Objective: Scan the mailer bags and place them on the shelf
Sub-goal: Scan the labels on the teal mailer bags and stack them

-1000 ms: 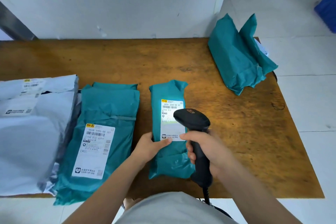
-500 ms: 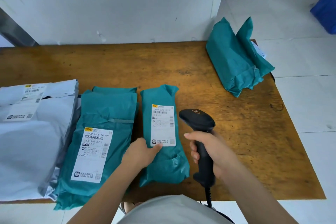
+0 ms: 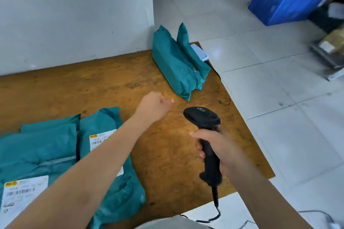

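Near, 7 o'clock: small mailer [image 3: 111,156] lying flat, label up, partly hidden by the left forearm. It has been let go and now sits just beside the large mailer [image 3: 37,154].

5 o'clock: scanner [image 3: 202,117] gripped by its handle in the right hand [image 3: 221,152]. Its head has been taken off the label and is held over bare table [image 3: 167,154]. Cable [image 3: 216,201] trails off the near edge.

Centre: left hand [image 3: 154,106] has been carried forward above the wood, fingers curled, nothing held. It is aimed toward the upright bags [image 3: 175,65] at 1 o'clock.

Judged: the small mailer's scan is taken as done and the upright bags as the next pick. Nothing is shelved yet, and no shelf is seen.

Surface: worn, stained orange-brown wood.

Room: scuffed white wall [image 3: 74,15] at 11 o'clock. Pale tiled floor [image 3: 270,80] at 3 o'clock. Blue crate [image 3: 290,0] far off at 2 o'clock.
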`<state>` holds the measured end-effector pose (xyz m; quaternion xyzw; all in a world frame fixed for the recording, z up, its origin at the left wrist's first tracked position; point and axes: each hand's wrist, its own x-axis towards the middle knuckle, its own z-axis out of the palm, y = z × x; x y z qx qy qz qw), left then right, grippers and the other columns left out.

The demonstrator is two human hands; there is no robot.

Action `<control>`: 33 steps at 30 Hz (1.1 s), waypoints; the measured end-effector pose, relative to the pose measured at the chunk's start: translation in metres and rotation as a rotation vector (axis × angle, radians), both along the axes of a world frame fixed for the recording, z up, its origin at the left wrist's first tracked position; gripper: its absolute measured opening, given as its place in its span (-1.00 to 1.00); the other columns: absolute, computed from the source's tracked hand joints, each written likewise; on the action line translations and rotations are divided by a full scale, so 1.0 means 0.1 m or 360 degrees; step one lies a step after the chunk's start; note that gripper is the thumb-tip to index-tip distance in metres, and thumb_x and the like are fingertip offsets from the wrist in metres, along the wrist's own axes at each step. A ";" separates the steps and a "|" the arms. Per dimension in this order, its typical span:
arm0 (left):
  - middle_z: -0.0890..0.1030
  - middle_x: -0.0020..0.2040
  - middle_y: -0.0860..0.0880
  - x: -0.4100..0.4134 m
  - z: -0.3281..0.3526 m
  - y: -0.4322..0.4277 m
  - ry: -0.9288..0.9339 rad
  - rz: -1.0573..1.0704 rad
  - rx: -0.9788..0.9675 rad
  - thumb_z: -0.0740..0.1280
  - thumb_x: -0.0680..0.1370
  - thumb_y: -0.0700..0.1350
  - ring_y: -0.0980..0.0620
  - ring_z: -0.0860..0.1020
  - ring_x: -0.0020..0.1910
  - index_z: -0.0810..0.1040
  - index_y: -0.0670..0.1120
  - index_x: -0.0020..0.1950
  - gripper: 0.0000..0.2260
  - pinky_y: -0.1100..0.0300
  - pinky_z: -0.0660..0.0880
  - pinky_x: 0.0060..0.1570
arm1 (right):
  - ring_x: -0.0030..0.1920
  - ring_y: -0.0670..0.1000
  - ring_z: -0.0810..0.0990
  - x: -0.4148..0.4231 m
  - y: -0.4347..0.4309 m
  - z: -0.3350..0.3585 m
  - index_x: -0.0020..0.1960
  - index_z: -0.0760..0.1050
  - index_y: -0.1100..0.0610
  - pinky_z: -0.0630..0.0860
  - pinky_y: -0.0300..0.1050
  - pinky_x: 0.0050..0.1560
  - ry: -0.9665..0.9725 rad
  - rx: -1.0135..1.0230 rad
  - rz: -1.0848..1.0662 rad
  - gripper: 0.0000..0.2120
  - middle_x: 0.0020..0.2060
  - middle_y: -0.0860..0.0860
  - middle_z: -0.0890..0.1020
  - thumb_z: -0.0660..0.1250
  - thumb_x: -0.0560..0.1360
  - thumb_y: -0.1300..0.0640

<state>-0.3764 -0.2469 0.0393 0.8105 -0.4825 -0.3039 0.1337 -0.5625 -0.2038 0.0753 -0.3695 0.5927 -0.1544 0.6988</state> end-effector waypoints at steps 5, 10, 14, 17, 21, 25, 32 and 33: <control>0.55 0.02 -0.17 -0.35 -0.31 -0.96 -0.0071 -0.0059 -0.0184 0.28 0.51 0.15 -0.19 0.55 0.08 0.46 -0.21 0.10 -0.57 0.09 0.44 -0.15 | -0.56 -0.02 0.38 -0.24 -0.12 0.09 -0.37 0.41 0.22 0.39 -0.22 -0.46 -0.0006 -0.0067 -0.0086 -0.72 -0.51 0.09 0.43 0.42 0.42 0.16; 0.29 0.31 -0.23 -0.50 -0.41 -1.30 -0.0465 -0.0239 -0.0178 0.37 0.49 0.06 -0.26 0.40 0.24 0.16 -0.02 0.45 -0.38 -0.08 0.43 0.15 | -0.57 -0.02 0.37 -0.40 -0.18 0.16 -0.43 0.38 0.20 0.38 -0.22 -0.46 -0.0052 -0.0113 -0.0148 -0.68 -0.55 0.06 0.42 0.41 0.43 0.17; 0.29 0.32 -0.22 -0.51 -0.54 -1.38 -0.0297 -0.0010 -0.0176 0.29 0.55 -0.03 -0.26 0.42 0.20 0.46 -0.10 0.26 -0.68 -0.04 0.42 0.16 | -0.57 -0.03 0.37 -0.46 -0.14 0.16 -0.46 0.38 0.19 0.39 -0.24 -0.46 -0.0011 -0.0130 -0.0149 -0.64 -0.58 0.05 0.42 0.39 0.45 0.15; 0.50 0.11 -0.24 -0.38 -0.60 -1.27 -0.0036 0.0205 -0.0440 0.23 0.56 -0.14 -0.23 0.48 0.09 0.54 -0.23 -0.03 -0.83 0.00 0.41 0.19 | -0.56 -0.03 0.38 -0.44 -0.08 0.13 -0.47 0.39 0.18 0.40 -0.23 -0.45 0.0012 -0.0108 -0.0153 -0.64 -0.58 0.05 0.43 0.41 0.44 0.14; 0.45 -0.33 -0.06 -0.23 -0.57 -0.59 0.0633 0.0606 -0.0594 0.27 0.52 -0.17 -0.12 0.55 -0.24 0.31 -0.10 -0.34 -0.75 -0.03 0.58 -0.05 | -0.55 -0.03 0.40 -0.32 0.00 0.10 -0.42 0.41 0.19 0.41 -0.20 -0.42 -0.0026 -0.0061 -0.0103 -0.68 -0.53 0.07 0.44 0.42 0.42 0.14; 0.54 -0.06 -0.23 -0.19 -0.62 0.57 0.1410 0.1144 -0.0272 0.24 0.56 -0.28 -0.13 0.59 0.01 0.34 -0.19 -0.27 -0.79 -0.06 0.61 -0.05 | -0.55 -0.01 0.38 -0.14 0.12 0.06 -0.43 0.40 0.21 0.37 -0.18 -0.43 -0.0046 -0.0029 -0.0022 -0.69 -0.51 0.13 0.42 0.42 0.41 0.16; 0.44 -0.02 -0.23 -0.09 -0.31 1.82 0.1632 0.1298 0.0466 0.37 0.44 -0.30 -0.27 0.50 -0.10 0.32 -0.20 0.19 -0.62 -0.10 0.57 -0.17 | -0.59 -0.01 0.35 0.19 0.26 0.01 -0.43 0.40 0.20 0.34 -0.24 -0.49 -0.0076 -0.0003 0.0177 -0.69 -0.59 0.06 0.42 0.42 0.43 0.21; 0.46 0.00 -0.25 -0.07 -0.21 1.80 0.1620 0.1249 0.0524 0.35 0.49 -0.24 -0.27 0.54 -0.11 0.30 -0.20 0.24 -0.62 -0.11 0.58 -0.18 | -0.60 -0.01 0.35 0.23 0.29 0.00 -0.41 0.41 0.20 0.33 -0.24 -0.50 -0.0077 0.0006 0.0194 -0.71 -0.59 0.06 0.42 0.41 0.43 0.21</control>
